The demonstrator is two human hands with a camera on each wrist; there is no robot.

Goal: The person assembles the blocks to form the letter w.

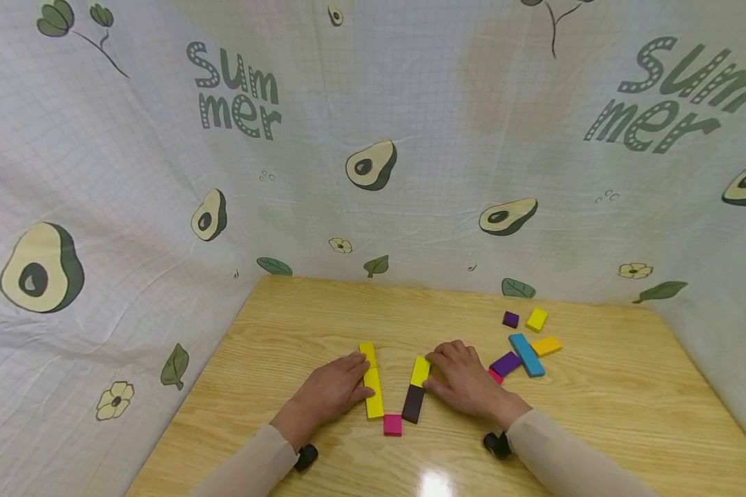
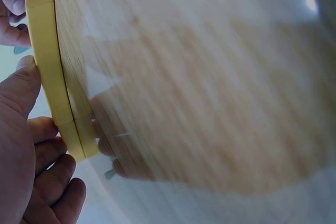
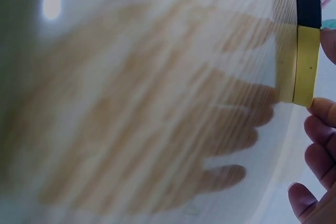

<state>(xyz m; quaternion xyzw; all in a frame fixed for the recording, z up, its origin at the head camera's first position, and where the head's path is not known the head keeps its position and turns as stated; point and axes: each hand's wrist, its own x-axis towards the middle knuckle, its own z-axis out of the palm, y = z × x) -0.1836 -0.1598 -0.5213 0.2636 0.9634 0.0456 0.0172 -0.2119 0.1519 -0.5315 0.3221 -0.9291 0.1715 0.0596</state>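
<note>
Two yellow blocks lie end to end in the head view, a near one (image 1: pixel 374 399) and a far one (image 1: pixel 367 352). Along their left side my left hand (image 1: pixel 331 392) touches them, thumb at the near block and fingertips at the far one. My right hand (image 1: pixel 467 381) rests its thumb and forefinger against the right side and far corner of another yellow block (image 1: pixel 420 371). That block meets a black block (image 1: pixel 413 403) end to end. A pink block (image 1: pixel 393 424) sits between the near ends of the two rows, which spread apart away from me.
Right of my right hand lie a purple block (image 1: pixel 506 364), a blue block (image 1: pixel 526 355), an orange block (image 1: pixel 546 345) and a partly hidden pink block (image 1: pixel 495 377). Farther back are a small purple block (image 1: pixel 511 319) and a yellow block (image 1: pixel 537 319). Printed cloth (image 1: pixel 435 207) encloses the wooden table (image 1: pixel 597 414).
</note>
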